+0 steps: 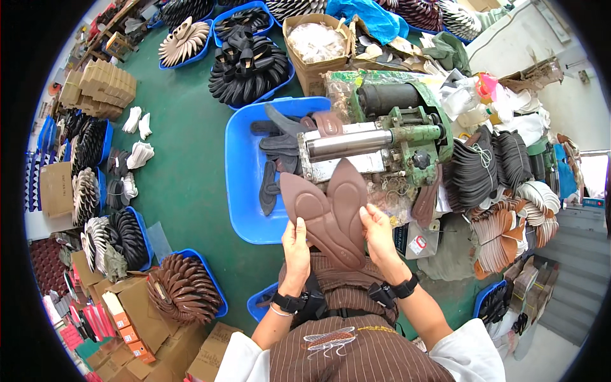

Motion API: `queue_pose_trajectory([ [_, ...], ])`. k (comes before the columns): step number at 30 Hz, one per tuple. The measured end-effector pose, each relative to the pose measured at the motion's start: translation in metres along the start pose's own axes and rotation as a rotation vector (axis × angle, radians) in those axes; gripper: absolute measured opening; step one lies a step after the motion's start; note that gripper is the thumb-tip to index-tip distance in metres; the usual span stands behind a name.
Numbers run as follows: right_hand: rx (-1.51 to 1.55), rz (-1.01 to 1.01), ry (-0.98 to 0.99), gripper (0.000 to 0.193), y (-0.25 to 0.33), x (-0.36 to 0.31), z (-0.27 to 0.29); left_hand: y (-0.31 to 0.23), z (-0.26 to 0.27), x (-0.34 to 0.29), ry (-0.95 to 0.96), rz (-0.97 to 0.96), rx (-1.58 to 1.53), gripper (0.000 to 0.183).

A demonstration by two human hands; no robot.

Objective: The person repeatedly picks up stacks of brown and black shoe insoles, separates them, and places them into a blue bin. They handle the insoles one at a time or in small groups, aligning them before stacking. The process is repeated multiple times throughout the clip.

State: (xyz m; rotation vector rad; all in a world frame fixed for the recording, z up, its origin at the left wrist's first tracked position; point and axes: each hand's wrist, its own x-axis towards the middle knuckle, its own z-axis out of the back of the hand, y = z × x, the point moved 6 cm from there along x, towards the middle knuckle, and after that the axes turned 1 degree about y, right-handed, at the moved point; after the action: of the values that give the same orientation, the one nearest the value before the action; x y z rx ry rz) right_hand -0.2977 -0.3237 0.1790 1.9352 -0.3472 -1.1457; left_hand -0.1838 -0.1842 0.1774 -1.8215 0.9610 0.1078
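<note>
Two brown shoe insoles (349, 210) are held up in front of me, fanned into a V with their heel ends overlapping at the bottom. My left hand (296, 245) grips the left insole by its outer edge, thumb on top. On the other side, my right hand (380, 232) pinches the edge of the right insole. Just beyond them stands a green machine (423, 134) with a shiny metal roller (350, 145). Another brown insole (328, 123) lies at the roller's far side. Dark grey insoles (279, 145) lie in a large blue tub (238, 178) beside the machine.
Bundled dark insoles (472, 169) and tan-edged ones (503, 230) are stacked at right. Blue tubs of fanned insoles, including a brown pile (184, 290), stand along the left and far side. A carton (305, 76) holds whitish material. Cardboard boxes (137, 304) sit at lower left.
</note>
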Motion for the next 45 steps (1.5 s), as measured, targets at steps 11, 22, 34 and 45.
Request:
queue_pose_trajectory([
  [11, -0.299, -0.006, 0.503, 0.023, -0.015, 0.014, -0.032, -0.01, -0.005, -0.004, 0.029, -0.075, 0.235, 0.03],
  [22, 0.228, 0.392, -0.335, 0.014, 0.018, -0.035, 0.189, 0.038, -0.062, 0.0, 0.501, 0.125, 0.6, 0.048],
  [34, -0.538, 0.295, -0.676, 0.053, 0.011, 0.109, 0.321, 0.108, -0.142, -0.003, 0.293, 0.182, 0.77, 0.042],
  [45, -0.328, 0.516, -0.54, 0.013, 0.127, 0.039, 0.429, 0.195, -0.252, -0.011, 0.46, 0.199, 1.04, 0.043],
])
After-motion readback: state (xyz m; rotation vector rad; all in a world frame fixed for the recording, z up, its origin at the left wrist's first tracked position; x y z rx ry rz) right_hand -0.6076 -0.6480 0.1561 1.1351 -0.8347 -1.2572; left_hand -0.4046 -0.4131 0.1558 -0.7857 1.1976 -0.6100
